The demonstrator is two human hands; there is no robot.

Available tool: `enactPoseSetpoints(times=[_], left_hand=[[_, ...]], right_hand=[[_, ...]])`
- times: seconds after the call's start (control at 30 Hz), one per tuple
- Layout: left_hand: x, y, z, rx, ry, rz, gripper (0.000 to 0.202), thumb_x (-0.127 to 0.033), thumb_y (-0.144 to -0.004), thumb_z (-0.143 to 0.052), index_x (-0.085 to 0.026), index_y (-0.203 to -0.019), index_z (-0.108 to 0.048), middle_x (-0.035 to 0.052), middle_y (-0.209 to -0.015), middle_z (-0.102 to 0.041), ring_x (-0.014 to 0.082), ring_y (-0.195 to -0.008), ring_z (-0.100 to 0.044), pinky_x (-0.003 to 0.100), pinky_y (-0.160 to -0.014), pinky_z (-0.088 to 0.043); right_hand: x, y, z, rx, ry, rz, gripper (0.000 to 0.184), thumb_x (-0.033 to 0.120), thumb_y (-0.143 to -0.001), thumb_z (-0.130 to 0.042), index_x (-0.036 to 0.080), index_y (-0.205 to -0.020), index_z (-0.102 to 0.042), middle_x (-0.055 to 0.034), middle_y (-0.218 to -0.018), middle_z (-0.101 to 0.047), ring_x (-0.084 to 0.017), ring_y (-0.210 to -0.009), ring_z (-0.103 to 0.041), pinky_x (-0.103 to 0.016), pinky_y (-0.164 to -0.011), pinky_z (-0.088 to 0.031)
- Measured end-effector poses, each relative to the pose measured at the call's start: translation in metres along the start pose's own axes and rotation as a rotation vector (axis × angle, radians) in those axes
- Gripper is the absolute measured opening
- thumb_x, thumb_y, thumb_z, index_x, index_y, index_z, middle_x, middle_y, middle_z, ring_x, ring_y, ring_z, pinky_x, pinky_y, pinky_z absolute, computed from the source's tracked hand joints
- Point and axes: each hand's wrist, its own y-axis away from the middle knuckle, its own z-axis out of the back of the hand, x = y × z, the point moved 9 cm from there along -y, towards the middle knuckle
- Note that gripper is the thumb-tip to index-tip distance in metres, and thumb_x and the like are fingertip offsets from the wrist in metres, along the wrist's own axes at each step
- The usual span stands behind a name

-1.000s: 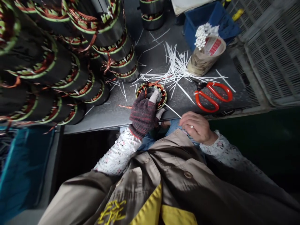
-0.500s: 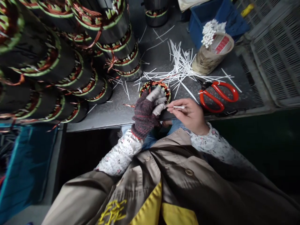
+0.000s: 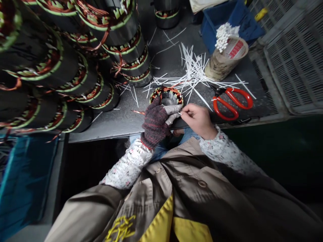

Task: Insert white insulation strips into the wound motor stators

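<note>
A small stator (image 3: 167,95) with copper windings and a green rim lies on the dark bench near its front edge. My left hand (image 3: 157,119), in a dark knitted glove with pale fingertips, grips the stator's near side. My bare right hand (image 3: 198,118) is pinched shut on a thin white strip, its fingertips touching the gloved fingers at the stator's edge. Most of the strip is hidden between the fingers.
Tall stacks of wound stators (image 3: 75,60) fill the left of the bench. Loose white strips (image 3: 194,72) lie scattered behind the stator. Red-handled scissors (image 3: 232,101) lie to the right. A tape-wrapped cup of white strips (image 3: 224,53) and a blue bin (image 3: 227,16) stand behind.
My right hand rose from my lap at the bench edge and moved left to the stator, bringing the white strip up against my gloved fingers. The left hand stayed on the stator.
</note>
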Motion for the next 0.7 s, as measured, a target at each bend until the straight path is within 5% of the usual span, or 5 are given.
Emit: enactPoseSetpoints(times=[0.2, 0.4, 0.53, 0.7], left_hand=[[-0.004, -0.004, -0.001, 0.059, -0.092, -0.002, 0.028, -0.039, -0.104, -0.049, -0.024, -0.108, -0.072, 0.0045, -0.110, -0.078, 0.0197, -0.109, -0.072, 0.050, -0.114, -0.051], [-0.006, -0.004, 0.001, 0.083, -0.135, 0.065, 0.020, -0.035, -0.104, -0.051, -0.025, -0.112, -0.066, 0.0071, -0.122, -0.072, 0.0213, -0.121, -0.067, 0.048, -0.108, -0.055], [-0.004, 0.000, -0.001, 0.137, -0.198, 0.046, 0.017, -0.038, -0.103, -0.052, -0.026, -0.101, -0.064, 0.0055, -0.111, -0.074, 0.0223, -0.115, -0.069, 0.048, -0.103, -0.058], [-0.015, 0.005, -0.010, 0.076, -0.315, -0.030, 0.012, -0.032, -0.101, -0.057, -0.022, -0.101, -0.063, 0.0049, -0.101, -0.074, 0.0214, -0.107, -0.071, 0.048, -0.105, -0.056]], right_hand=[[0.024, -0.003, -0.001, 0.140, 0.087, 0.096, 0.032, 0.029, -0.090, -0.059, 0.021, -0.061, -0.051, 0.0013, -0.062, -0.051, -0.011, -0.057, -0.044, -0.028, -0.054, -0.031], [0.045, 0.007, 0.029, 0.211, -0.316, 0.123, 0.033, 0.041, -0.099, -0.056, 0.022, -0.074, -0.064, -0.0030, -0.078, -0.063, -0.017, -0.078, -0.062, -0.032, -0.070, -0.050], [0.032, 0.022, 0.018, 0.359, -0.614, -0.027, 0.039, 0.050, -0.099, -0.055, 0.021, -0.075, -0.062, -0.0027, -0.077, -0.063, -0.017, -0.074, -0.062, -0.034, -0.066, -0.051], [0.029, 0.005, 0.028, 0.131, -0.598, -0.083, 0.045, 0.054, -0.097, -0.057, 0.023, -0.066, -0.050, 0.0011, -0.060, -0.049, -0.014, -0.058, -0.051, -0.033, -0.058, -0.047]])
